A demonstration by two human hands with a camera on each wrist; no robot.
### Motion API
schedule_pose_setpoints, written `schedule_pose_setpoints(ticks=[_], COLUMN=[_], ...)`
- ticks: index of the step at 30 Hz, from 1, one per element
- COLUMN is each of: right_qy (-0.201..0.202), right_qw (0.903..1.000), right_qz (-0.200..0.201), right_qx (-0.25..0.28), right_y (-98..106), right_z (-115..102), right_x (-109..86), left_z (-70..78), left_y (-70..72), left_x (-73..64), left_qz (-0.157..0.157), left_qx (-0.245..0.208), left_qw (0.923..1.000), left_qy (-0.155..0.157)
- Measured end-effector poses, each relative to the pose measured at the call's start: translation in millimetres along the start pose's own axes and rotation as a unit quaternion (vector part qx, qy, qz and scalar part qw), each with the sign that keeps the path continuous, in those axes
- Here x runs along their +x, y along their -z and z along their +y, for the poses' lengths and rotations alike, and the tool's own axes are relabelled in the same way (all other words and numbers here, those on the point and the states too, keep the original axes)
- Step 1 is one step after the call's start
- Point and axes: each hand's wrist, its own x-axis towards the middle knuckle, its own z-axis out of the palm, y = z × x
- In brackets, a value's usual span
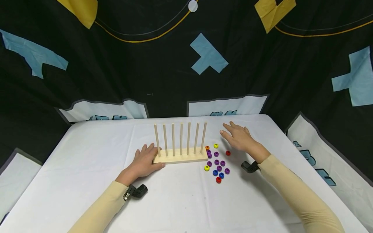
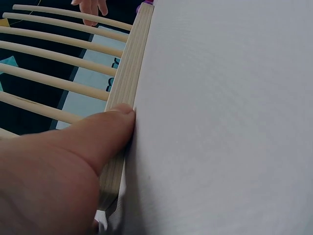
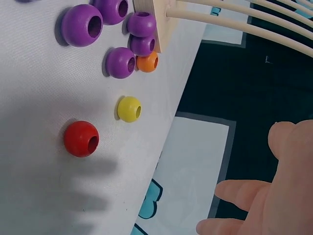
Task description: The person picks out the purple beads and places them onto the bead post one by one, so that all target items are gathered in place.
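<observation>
- A black curtain hangs behind the table and wraps round both sides, with soft folds.
- Pale blue angular shapes mark it at left, centre and right.
- Yellow shapes sit along the top, at left and right, with curved yellow lines and a white dot near the middle.
- White panels with dark grey edges run low on the curtain, two at the back and one down each side, bearing blue marks.
- A lightly creased white cloth covers the table.
- Soft, diffuse shadows fall across the cloth.
</observation>
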Motion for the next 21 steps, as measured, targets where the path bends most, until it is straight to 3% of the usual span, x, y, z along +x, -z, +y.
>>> schedule_pose_setpoints(ticks=[21], right_qy=[0.015], right_qw=[0.9988], right_qz=[-0.004], right_qx=[0.046], right_y=[-10], right_z=[3], right_x=[-11.8], left_z=[-1.8], left_y=[-1.1], left_x=[-0.2], left_qz=[0.0], left_qx=[0.004], left_qw=[1.0], left_qy=[-0.008])
